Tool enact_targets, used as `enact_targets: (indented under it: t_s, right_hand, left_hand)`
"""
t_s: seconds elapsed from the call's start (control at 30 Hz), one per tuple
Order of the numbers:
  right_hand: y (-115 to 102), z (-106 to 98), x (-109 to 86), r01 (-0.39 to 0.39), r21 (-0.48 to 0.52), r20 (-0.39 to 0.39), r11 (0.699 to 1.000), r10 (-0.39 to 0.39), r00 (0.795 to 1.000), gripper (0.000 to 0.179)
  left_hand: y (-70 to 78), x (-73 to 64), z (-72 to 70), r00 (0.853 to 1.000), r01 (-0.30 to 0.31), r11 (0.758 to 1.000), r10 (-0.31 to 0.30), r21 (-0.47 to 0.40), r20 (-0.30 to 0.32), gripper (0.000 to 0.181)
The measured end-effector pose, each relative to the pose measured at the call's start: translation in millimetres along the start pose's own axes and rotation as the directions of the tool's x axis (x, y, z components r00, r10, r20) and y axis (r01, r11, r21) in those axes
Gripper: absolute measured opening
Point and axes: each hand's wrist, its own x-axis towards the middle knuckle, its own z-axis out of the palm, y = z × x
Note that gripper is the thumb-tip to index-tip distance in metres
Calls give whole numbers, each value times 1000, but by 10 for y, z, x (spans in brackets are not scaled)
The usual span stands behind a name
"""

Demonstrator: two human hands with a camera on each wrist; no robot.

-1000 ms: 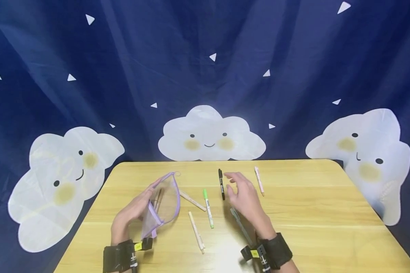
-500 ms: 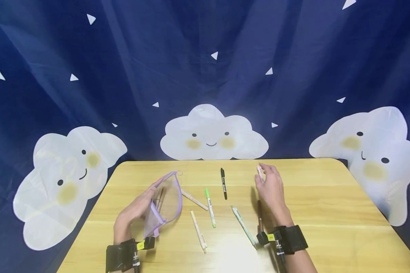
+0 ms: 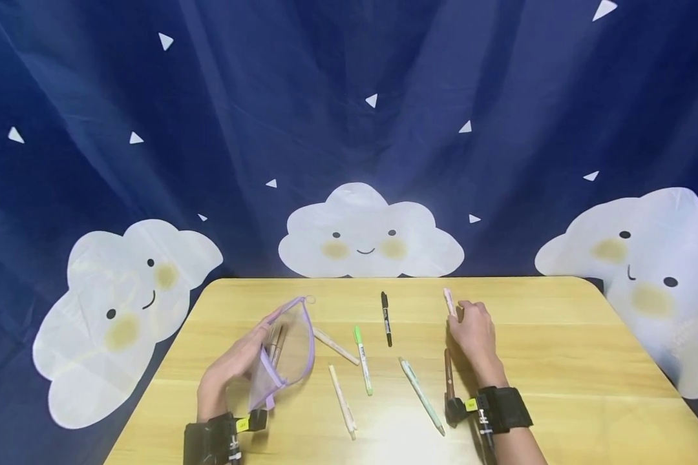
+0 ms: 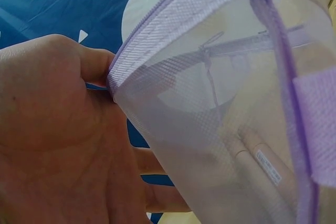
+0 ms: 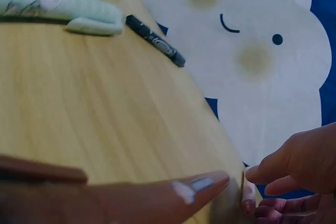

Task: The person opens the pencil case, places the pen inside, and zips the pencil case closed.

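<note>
My left hand holds a see-through mesh pencil pouch with lilac trim at the table's left, its mouth gaping. Close up in the left wrist view, the thumb lies at the corner of the lilac zip edge and other fingers go behind the mesh. Two brownish pens lie inside the pouch. At the back right, my right hand pinches the lower part of a pink pen, whose upper end sticks out beyond the fingers. The right wrist view shows the fingertips right at the pink pen.
Between the hands lie a black marker, a green-capped pen, a mint pen and two cream pens, one nearer, one beside the pouch. A brown pen lies by the right wrist. A blue cloud-print curtain hangs behind the table.
My right hand has moved right from beside the black marker to the pink pen, then drawn slightly back along it. The left hand and pouch stay put.
</note>
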Motion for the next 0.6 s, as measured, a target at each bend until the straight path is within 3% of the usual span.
enact_targets:
  t_s: [0.33, 0.6]
  right_hand:
    - [-16, 24, -25, -6, -76, 39, 997, 9, 999, 24]
    - [29, -17, -19, -55, -19, 65, 998, 56, 996, 26]
  left_hand:
    - [-16, -27, 4, 1000, 9, 999, -8, -46, 6, 53]
    - [-19, 0, 1, 1000, 22, 999, -22, -35, 6, 53]
